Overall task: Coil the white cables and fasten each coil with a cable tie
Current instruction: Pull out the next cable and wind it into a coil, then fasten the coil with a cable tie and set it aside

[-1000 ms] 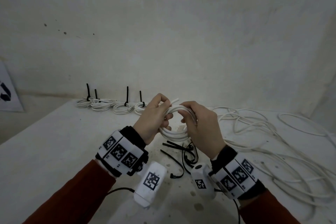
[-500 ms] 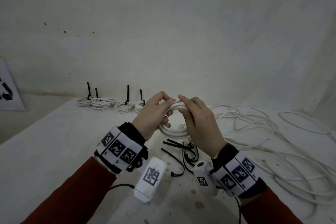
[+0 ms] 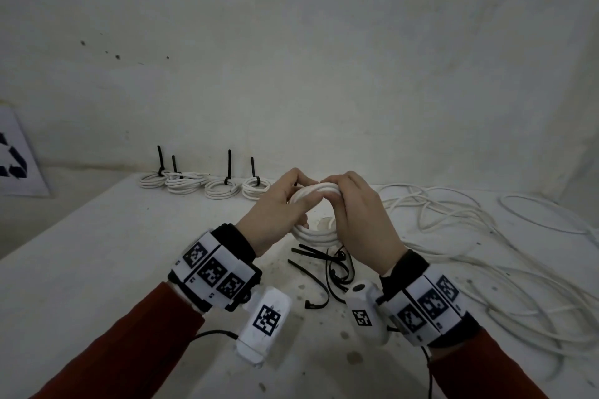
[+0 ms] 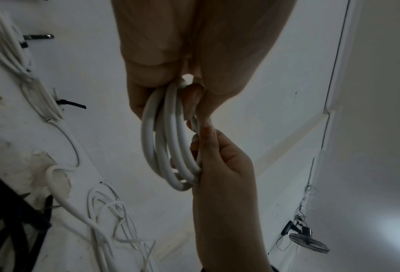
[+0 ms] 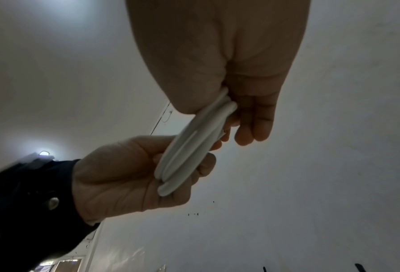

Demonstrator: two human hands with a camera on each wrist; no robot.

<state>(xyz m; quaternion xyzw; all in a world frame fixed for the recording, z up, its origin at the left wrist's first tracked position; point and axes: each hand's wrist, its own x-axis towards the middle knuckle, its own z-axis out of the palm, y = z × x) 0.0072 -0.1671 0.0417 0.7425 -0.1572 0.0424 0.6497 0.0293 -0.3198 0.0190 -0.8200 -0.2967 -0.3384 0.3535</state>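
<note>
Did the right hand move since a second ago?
Yes. The right hand slid up over the coil's top, toward the left hand, judged against the tied coils.

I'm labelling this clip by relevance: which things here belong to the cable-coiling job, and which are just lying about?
Part of the job:
- white coil, gripped by left hand and right hand
- loose black cable ties on the table
- uncoiled white cables
- four tied coils at the back

Just lying about:
- printed sign against the wall
- small fan

Both forearms reach forward, wrists raised. The left hand (image 3: 275,210) and right hand (image 3: 359,214) meet fingertip to fingertip, fingers curled around the white cable coil (image 3: 316,233); the thumbs seem hidden.
</note>
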